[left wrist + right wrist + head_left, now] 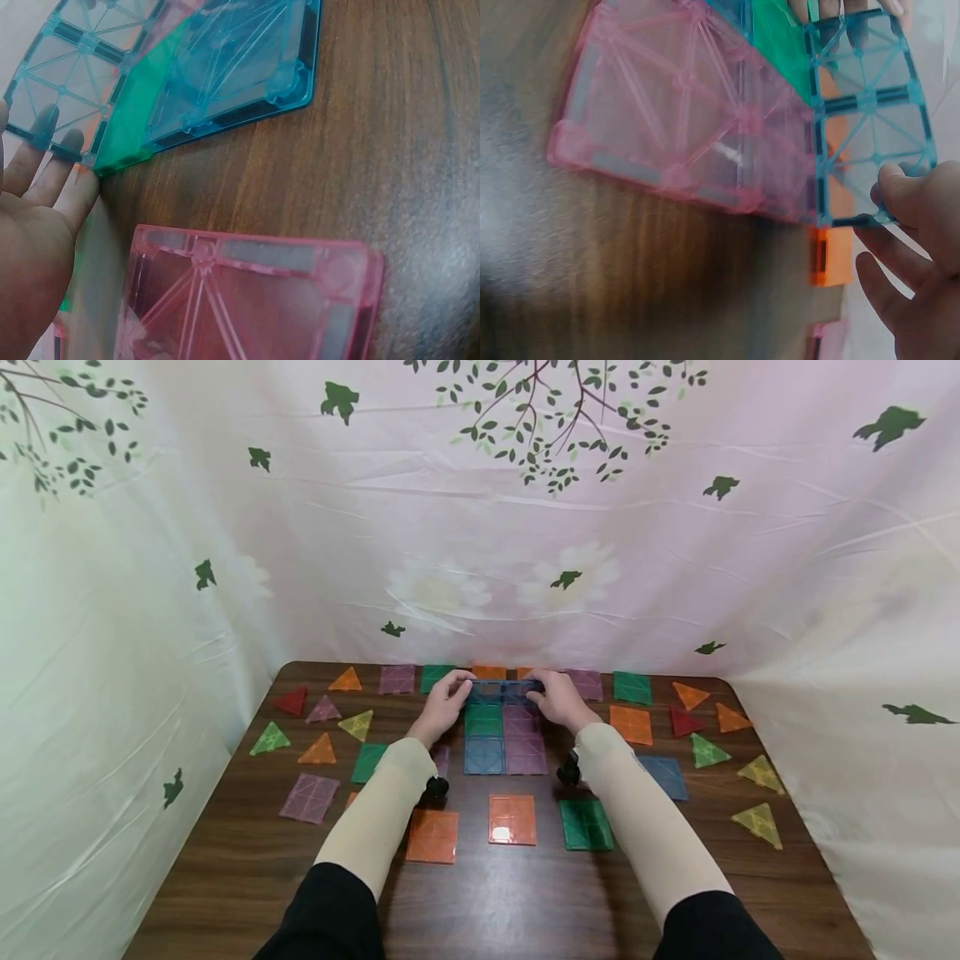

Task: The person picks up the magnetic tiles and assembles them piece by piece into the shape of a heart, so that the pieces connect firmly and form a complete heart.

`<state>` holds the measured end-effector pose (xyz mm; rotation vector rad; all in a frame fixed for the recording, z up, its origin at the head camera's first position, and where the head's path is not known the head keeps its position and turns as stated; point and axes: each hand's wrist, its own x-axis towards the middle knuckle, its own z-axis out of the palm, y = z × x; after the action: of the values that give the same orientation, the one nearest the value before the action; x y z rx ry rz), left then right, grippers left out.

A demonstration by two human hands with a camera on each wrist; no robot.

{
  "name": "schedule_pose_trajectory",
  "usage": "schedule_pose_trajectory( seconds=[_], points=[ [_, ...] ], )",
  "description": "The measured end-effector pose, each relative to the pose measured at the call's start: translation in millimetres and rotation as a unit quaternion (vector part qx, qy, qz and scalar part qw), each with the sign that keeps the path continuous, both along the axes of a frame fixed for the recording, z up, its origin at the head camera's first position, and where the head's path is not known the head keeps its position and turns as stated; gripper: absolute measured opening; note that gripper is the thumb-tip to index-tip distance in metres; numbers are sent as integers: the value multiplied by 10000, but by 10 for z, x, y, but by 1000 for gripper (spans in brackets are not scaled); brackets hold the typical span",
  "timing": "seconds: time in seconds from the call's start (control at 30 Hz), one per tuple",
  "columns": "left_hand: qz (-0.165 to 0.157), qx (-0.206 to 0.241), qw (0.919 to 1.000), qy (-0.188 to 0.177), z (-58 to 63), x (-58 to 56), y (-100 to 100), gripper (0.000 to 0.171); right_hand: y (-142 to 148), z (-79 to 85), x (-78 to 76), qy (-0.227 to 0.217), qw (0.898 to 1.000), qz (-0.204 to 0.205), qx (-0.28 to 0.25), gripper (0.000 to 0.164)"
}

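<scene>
Two see-through blue square magnetic tiles (501, 692), joined side by side, stand upright along the far edge of a flat block. That block is made of a green tile (483, 720), a blue tile (484, 755) and two purple tiles (525, 755). My left hand (442, 706) pinches the left end of the upright pair, its fingertips showing through the plastic in the left wrist view. At the other end, my right hand (561, 700) grips the pair (866, 112) with the thumb on the near face and the fingers partly hidden behind.
Loose tiles lie around the block: an orange square (512, 819) and a green square (586, 824) in front, a purple square (310, 797) at left, a blue square (664, 777) at right. Several small triangles flank both sides. A printed curtain (480, 527) hangs behind the wooden table (495, 910).
</scene>
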<state>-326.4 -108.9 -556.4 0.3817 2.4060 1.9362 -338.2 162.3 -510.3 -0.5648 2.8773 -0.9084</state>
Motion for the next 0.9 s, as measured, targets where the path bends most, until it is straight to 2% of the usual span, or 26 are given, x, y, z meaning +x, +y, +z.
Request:
schedule_pose_trajectory(
  seconds=[0.23, 0.33, 0.5, 0.63, 0.7, 0.77, 0.9],
  points=[
    [-35, -78, 9996, -265, 2, 23, -92, 41, 83, -170, 16, -825, 9937, -474, -585, 48],
    [-16, -136, 9994, -333, 23, 44, -154, 44, 99, -209, 18, -996, 9909, -603, -671, 53],
    [301, -603, 9977, 30, 105, 83, -336, 41, 120, -215, 31, -1053, 9906, -571, -666, 58],
    [742, -1120, 9902, 393, 183, 114, -535, 32, 143, -209, 36, -1069, 9896, -566, -781, 58],
    [862, -1374, 9855, 503, 210, 126, -639, 28, 149, -209, 32, -1067, 9897, -552, -783, 58],
    [889, -1643, 9807, 584, 239, 139, -733, 26, 150, -209, 25, -1051, 9903, -511, -747, 56],
    [694, -2181, 9711, 678, 273, 134, -875, 28, 140, -213, 16, -1021, 9913, -497, -672, 55]
  ],
)
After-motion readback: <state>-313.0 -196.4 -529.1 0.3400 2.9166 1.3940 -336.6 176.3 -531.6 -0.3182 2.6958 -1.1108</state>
